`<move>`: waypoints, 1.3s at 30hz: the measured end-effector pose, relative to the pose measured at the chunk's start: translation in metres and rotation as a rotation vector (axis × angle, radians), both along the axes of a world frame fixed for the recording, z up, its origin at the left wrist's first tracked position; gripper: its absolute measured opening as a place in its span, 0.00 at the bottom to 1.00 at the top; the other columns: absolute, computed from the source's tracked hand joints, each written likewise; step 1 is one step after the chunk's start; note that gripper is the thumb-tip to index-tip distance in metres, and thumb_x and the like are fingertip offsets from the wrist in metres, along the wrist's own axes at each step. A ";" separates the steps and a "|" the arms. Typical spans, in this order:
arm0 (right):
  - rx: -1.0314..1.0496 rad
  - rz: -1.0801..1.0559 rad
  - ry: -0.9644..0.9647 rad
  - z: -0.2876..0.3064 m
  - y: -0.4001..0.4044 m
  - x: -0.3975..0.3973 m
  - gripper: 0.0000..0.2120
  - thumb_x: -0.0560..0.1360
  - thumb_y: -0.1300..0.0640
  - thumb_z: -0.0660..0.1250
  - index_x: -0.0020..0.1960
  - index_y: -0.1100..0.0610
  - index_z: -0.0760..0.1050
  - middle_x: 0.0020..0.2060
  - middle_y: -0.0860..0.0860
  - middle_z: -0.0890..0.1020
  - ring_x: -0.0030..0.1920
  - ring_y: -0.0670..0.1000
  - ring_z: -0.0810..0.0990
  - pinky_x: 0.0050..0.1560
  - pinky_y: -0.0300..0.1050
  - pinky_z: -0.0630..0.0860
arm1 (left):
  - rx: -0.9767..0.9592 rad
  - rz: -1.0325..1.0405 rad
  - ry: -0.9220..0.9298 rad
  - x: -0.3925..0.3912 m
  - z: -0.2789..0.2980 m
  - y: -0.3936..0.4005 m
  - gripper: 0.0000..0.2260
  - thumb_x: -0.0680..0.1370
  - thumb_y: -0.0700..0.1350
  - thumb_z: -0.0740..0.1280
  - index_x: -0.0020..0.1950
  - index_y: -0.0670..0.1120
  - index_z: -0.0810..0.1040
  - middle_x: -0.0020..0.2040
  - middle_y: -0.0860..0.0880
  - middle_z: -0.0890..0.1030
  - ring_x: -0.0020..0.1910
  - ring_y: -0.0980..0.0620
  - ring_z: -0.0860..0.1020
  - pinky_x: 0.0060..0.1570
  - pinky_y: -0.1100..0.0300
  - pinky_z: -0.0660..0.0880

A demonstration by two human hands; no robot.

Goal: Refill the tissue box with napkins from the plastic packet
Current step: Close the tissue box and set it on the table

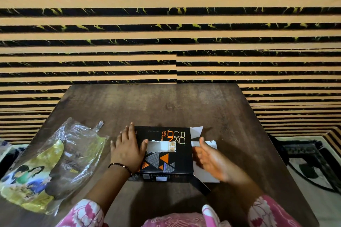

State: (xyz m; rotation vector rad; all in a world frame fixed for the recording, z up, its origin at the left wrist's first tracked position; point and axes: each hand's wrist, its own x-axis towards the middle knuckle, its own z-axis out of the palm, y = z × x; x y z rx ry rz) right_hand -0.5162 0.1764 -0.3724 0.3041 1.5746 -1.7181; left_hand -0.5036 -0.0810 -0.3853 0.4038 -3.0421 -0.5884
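Bare-fingered, my left hand (127,150) lies flat against the left end of the black tissue box (166,160), while my right hand (212,158) hovers open beside its white end flaps (204,143). Orange lettering and triangles mark the lid, where a white napkin (162,146) pokes out. Centred on a dark wooden table (166,105), the box sits right of the crumpled plastic packet (49,167), before a black-and-tan striped wall (166,24).

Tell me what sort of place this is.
Probably a room in a home, not a workshop: a dark wooden table against a striped decorative wall, a patterned rug on the floor, and a tissue box being refilled by hand.
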 end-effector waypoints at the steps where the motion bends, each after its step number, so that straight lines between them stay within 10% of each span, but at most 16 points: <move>1: 0.086 0.047 0.076 0.002 0.012 0.001 0.18 0.76 0.42 0.55 0.54 0.52 0.75 0.52 0.49 0.80 0.53 0.46 0.77 0.66 0.44 0.64 | -0.076 -0.040 0.024 -0.002 0.005 0.005 0.32 0.78 0.58 0.55 0.76 0.46 0.47 0.77 0.44 0.56 0.76 0.43 0.55 0.72 0.40 0.51; 6: 0.617 0.529 0.279 -0.006 0.046 0.010 0.23 0.67 0.57 0.75 0.60 0.59 0.74 0.44 0.52 0.79 0.43 0.48 0.77 0.43 0.36 0.73 | -0.184 -0.387 0.045 -0.020 0.016 0.041 0.35 0.73 0.63 0.41 0.76 0.47 0.48 0.78 0.48 0.53 0.77 0.46 0.45 0.73 0.42 0.39; 11: 0.946 0.333 0.408 -0.022 0.032 0.014 0.14 0.68 0.45 0.71 0.37 0.56 0.76 0.27 0.48 0.78 0.28 0.47 0.77 0.36 0.44 0.76 | -0.234 -0.580 -0.035 -0.038 0.004 0.064 0.40 0.68 0.67 0.36 0.76 0.49 0.50 0.78 0.51 0.55 0.77 0.51 0.45 0.72 0.41 0.36; 18: 0.474 0.360 -0.271 -0.003 0.024 0.028 0.39 0.73 0.30 0.43 0.44 0.62 0.77 0.31 0.57 0.84 0.34 0.55 0.84 0.37 0.42 0.79 | -0.186 -0.536 0.012 -0.035 -0.005 0.064 0.35 0.72 0.67 0.40 0.76 0.52 0.52 0.76 0.53 0.59 0.77 0.52 0.50 0.73 0.42 0.37; 21: 0.358 0.291 -0.302 -0.005 0.028 0.026 0.41 0.72 0.29 0.44 0.61 0.63 0.72 0.35 0.61 0.84 0.37 0.58 0.85 0.38 0.45 0.80 | -0.178 -0.515 -0.013 -0.035 -0.003 0.067 0.36 0.71 0.66 0.38 0.76 0.52 0.50 0.77 0.53 0.56 0.77 0.52 0.47 0.73 0.41 0.36; 26: 0.235 0.011 -0.215 -0.003 0.050 0.022 0.35 0.75 0.34 0.48 0.58 0.63 0.74 0.47 0.62 0.84 0.44 0.57 0.84 0.40 0.47 0.79 | -0.133 -0.456 -0.126 -0.032 0.004 0.082 0.32 0.78 0.61 0.49 0.77 0.48 0.44 0.79 0.51 0.44 0.77 0.50 0.38 0.70 0.38 0.33; 31: 0.033 -0.182 -0.114 -0.007 0.027 0.017 0.24 0.78 0.42 0.49 0.62 0.57 0.71 0.61 0.57 0.76 0.57 0.55 0.77 0.53 0.49 0.75 | -0.214 -0.532 -0.120 -0.018 0.000 0.092 0.55 0.59 0.79 0.38 0.76 0.44 0.38 0.78 0.47 0.37 0.75 0.49 0.33 0.71 0.38 0.32; 39: -0.138 -0.390 -0.126 -0.002 -0.011 0.007 0.22 0.79 0.45 0.51 0.57 0.62 0.73 0.52 0.59 0.79 0.51 0.55 0.78 0.48 0.47 0.75 | -0.185 -0.364 -0.258 -0.012 0.008 0.113 0.56 0.61 0.74 0.59 0.75 0.49 0.34 0.76 0.45 0.31 0.72 0.40 0.27 0.64 0.29 0.30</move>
